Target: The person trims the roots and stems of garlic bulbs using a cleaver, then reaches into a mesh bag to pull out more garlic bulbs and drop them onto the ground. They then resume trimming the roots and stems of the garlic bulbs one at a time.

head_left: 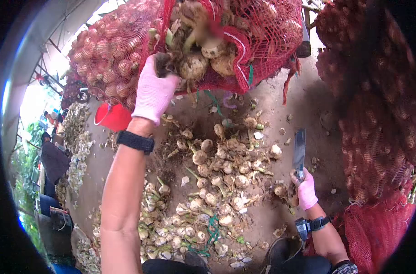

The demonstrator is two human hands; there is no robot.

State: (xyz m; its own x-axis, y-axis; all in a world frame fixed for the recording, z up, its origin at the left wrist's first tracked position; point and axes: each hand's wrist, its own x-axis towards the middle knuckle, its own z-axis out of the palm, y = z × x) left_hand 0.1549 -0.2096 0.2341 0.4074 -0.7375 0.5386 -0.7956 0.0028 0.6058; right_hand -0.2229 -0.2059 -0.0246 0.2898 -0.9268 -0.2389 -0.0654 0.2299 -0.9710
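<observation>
My left hand (157, 86), in a pink glove with dark fingertips, is raised at the mouth of a red mesh bag (262, 59). Its fingers are curled on the bag's edge, partly hidden. Large soil-covered garlic bulbs (193, 66) with cut stalks show in the bag's opening, beside those fingers. Lower right, my right hand (305, 189), also in a pink glove, is closed round the handle of a knife (299, 148). The broad blade points up and away from me. Below and between my hands, many loose garlic bulbs (242, 181) lie scattered on the ground.
More full red mesh bags stand at the upper left (107, 55) and along the right (367, 137). A red bucket (113, 117) is left of my forearm. A slack mesh bag (376, 223) lies lower right. Another person (54, 160) is at far left. My shoes (283, 253) border the pile.
</observation>
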